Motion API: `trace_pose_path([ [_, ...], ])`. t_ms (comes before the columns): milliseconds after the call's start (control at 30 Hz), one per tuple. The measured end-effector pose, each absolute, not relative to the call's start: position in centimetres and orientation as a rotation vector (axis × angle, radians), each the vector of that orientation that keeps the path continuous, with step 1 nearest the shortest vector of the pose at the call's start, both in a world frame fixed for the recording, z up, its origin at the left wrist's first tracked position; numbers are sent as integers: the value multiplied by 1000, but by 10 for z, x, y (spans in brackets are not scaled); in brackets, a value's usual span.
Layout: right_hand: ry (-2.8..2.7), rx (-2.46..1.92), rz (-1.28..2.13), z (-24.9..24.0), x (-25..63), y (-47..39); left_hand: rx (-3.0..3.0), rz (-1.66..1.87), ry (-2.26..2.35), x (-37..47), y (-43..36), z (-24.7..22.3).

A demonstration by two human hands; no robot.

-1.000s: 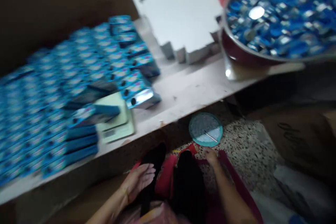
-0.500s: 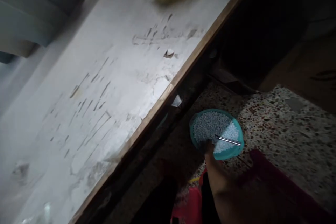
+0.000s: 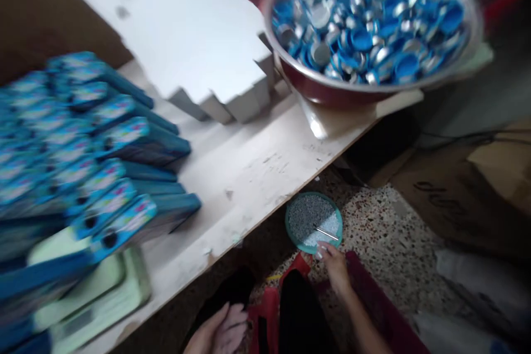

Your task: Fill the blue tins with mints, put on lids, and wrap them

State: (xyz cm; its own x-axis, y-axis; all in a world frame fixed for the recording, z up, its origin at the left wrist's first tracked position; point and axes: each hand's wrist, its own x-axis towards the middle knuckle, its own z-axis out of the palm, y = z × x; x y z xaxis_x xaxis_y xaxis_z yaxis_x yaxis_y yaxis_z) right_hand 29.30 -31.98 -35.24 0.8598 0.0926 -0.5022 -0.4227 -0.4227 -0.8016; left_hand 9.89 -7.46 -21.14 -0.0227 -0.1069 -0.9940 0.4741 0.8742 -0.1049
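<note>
On the floor below the table stands a teal basin (image 3: 289,227) of small white pellets (image 3: 309,214). A thin metal rod (image 3: 327,233) lies across the pellets. My right hand (image 3: 335,266) is at the basin's near rim, fingers drawn together; whitish bits show at the fingertips, too blurred to name. Low in the view, my left hand (image 3: 224,327) rests over my lap, palm turned up and fingers loosely extended, with nothing visible in it.
The table (image 3: 257,177) carries rows of blue boxes (image 3: 141,138), a pale green scale (image 3: 128,282), a stack of white boxes (image 3: 199,33) and a large bowl (image 3: 315,86) of blue-and-silver caps (image 3: 360,38). Cardboard boxes (image 3: 452,193) stand at right.
My view has swung, bringing the boxes and the cap bowl into sight. My right hand has come out of the pellets to the basin's rim. My left hand now shows.
</note>
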Motion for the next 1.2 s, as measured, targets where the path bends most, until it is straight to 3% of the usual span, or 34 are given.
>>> trace_pose_path([
  [200,-848,-1874,771,-121,244,-231,9,-368,915,163,-105,-140],
  [367,-1429,-1901,786,-32,227,-184,-68,-274,854,147,-91,-80],
  [567,-1446,-1686,815,22,225,-124,50,12,930,96,-54,-33],
  [733,-1634,-1680,605,52,207,-27,264,106,1111,29,-20,-12],
  [933,-1992,-1873,395,46,176,57,261,245,1160,-31,4,-6],
  [1200,-1800,-2108,158,41,193,43,221,306,1185,-72,32,-11],
])
